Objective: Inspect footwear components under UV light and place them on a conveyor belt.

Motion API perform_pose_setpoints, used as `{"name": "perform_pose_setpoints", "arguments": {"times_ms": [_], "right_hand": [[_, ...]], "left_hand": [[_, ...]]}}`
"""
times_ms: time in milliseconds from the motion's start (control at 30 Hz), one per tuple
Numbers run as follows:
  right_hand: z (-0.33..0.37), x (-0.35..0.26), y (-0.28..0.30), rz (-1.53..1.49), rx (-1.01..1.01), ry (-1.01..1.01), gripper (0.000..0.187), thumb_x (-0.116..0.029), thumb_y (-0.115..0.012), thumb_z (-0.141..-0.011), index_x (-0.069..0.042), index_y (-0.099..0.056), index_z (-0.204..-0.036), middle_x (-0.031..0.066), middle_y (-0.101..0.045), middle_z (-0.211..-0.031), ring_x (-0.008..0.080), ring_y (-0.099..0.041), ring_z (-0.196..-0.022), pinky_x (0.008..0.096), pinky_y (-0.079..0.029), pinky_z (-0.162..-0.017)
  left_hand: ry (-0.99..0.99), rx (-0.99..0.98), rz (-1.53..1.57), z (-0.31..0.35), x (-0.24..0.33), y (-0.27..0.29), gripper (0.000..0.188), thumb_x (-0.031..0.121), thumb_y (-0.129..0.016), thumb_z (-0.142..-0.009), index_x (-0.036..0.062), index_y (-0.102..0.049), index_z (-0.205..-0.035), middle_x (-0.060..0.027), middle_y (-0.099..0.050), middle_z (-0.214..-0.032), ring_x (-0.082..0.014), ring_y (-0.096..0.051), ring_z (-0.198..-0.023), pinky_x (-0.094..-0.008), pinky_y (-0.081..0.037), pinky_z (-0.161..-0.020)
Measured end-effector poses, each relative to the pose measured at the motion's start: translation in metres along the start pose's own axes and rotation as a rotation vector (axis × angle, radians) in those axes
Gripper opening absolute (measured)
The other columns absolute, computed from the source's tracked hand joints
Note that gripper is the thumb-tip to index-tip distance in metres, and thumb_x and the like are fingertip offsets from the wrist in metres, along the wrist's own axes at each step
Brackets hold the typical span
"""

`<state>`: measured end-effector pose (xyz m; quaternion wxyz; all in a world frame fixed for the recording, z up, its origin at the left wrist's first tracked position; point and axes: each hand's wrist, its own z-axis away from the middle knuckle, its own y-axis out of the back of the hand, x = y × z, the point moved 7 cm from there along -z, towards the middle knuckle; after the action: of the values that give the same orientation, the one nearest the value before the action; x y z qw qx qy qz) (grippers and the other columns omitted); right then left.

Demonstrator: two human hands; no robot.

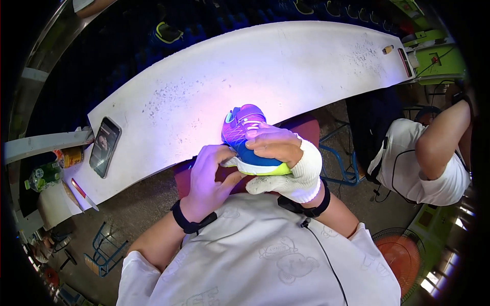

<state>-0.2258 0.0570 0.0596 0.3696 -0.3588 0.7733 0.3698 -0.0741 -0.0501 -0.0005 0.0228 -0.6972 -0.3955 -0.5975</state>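
A small sneaker point(236, 131) with a blue upper, purple under the light, is held at the near edge of the white table. Its pale laces show, and a white and yellow-green sole runs along the side toward me. My right hand point(293, 160), in a white knit glove with bare fingers, grips the shoe from the right, fingers over the upper and thumb below the sole. On the other side, my bare left hand point(206, 171) pinches the white sole edge between thumb and fingers. Whether anything small sits in that pinch is hidden.
On the white table point(204, 112), a phone point(105, 147) lies at the left, with a red-handled knife point(84, 194) and a green bottle point(43, 176) nearby. Dark shoes point(168, 33) line the far side. Another person point(418, 163) sits at the right, beside a blue stool point(339, 166).
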Motion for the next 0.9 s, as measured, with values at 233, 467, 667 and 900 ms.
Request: {"name": "perform_pose_setpoints", "arguments": {"times_ms": [233,467,667,900], "right_hand": [[-0.006,-0.002,0.002,0.038,0.018,-0.014,0.068,-0.026,-0.102,-0.070,-0.009,-0.070,-0.127,0.0113,-0.077,-0.120,0.0318,-0.075,-0.111,0.0411,-0.060,-0.095],[-0.001,0.009,0.005,-0.111,0.068,-0.005,0.056,-0.019,-0.103,-0.070,-0.008,-0.071,-0.115,0.0158,-0.078,-0.118,0.0335,-0.076,-0.117,0.0467,-0.059,-0.103],[0.025,0.033,0.026,-0.341,0.283,-0.083,0.041,-0.003,-0.097,-0.075,-0.006,-0.075,-0.109,0.0156,-0.080,-0.116,0.0325,-0.077,-0.117,0.0462,-0.060,-0.104],[0.056,0.079,0.072,-0.065,0.306,-0.566,0.047,-0.031,-0.087,-0.094,0.007,-0.074,-0.119,0.0173,-0.079,-0.119,0.0199,-0.078,-0.103,0.0307,-0.062,-0.090]], "left_hand": [[-0.075,0.129,0.156,-0.017,0.030,-0.007,0.041,0.005,-0.094,-0.076,0.0053,-0.062,-0.101,-0.0128,-0.065,-0.103,-0.0284,-0.064,-0.086,-0.0370,-0.052,-0.074],[-0.017,0.090,0.276,-0.031,0.013,-0.009,0.042,0.006,-0.096,-0.071,0.0092,-0.062,-0.095,-0.0076,-0.064,-0.092,-0.0266,-0.066,-0.088,-0.0571,-0.048,-0.118],[0.022,0.080,0.123,-0.048,0.015,-0.028,0.053,0.013,-0.102,-0.063,0.0082,-0.061,-0.096,-0.0080,-0.062,-0.099,-0.0292,-0.063,-0.096,-0.0523,-0.051,-0.113],[0.199,-0.211,-0.003,-0.047,-0.017,0.009,0.071,0.008,-0.094,-0.075,0.0123,-0.067,-0.140,-0.0156,-0.054,-0.157,-0.0349,-0.051,-0.147,-0.0460,-0.043,-0.124]]}}
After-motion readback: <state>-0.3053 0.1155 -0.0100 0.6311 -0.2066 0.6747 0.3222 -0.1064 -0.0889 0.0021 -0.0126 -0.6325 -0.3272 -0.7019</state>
